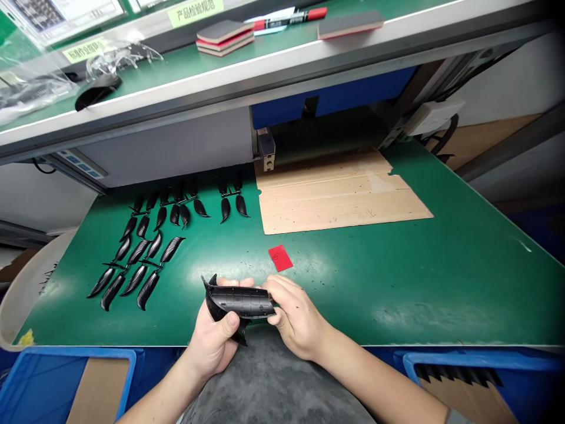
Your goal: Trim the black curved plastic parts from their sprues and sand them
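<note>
My left hand is wrapped round black curved plastic parts, with its thumb pressed on the near side. The upper part is a ribbed, half-round shell lying level, its hooked tips pointing left. Another dark piece shows beneath it. At the shell's right end, my right hand has its thumb and fingers closed on the edge; whether something small is also pinched there is hidden. Just beyond the hands, a red square piece with dark marks lies on the green table.
Several black leaf-shaped parts joined in pairs lie at left. A cardboard sheet lies at the back, with dark crumbs around. Overhead, a shelf carries grey-red pads and a red marker. Blue bins stand below the front edge.
</note>
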Available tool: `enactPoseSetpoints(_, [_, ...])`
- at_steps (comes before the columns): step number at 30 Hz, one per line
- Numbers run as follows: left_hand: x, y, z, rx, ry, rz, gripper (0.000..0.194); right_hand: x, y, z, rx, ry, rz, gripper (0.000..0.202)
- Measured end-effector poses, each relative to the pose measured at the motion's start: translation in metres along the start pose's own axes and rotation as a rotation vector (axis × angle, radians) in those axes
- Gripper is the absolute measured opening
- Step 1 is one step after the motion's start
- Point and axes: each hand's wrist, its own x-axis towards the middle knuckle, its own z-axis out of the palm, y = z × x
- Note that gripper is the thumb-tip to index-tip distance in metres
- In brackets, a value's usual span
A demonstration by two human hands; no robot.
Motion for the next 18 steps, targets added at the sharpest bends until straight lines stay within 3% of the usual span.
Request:
enactPoseSetpoints(5, [-0.003,-0.002,-0.002,0.012,0.023,0.011,0.047,0.004,0.003,-0.010,0.235,-0.273,0.056,0.059])
enactPoseSetpoints(9, [-0.004,0.002,-0.015,-0.035,0.090,0.057,0.045,0.000,0.007,-0.008,0.425,-0.301,0.231,0.066])
enactPoseSetpoints(15, [-0.018,0.025,-0.066,-0.056,0.223,0.227,0.042,0.007,0.012,0.020,0.626,-0.269,0.414,0.053])
enactPoseSetpoints(18, [-0.034,0.036,-0.096,-0.056,0.310,0.300,0.041,0.023,0.018,0.034,0.364,-0.363,0.412,0.052])
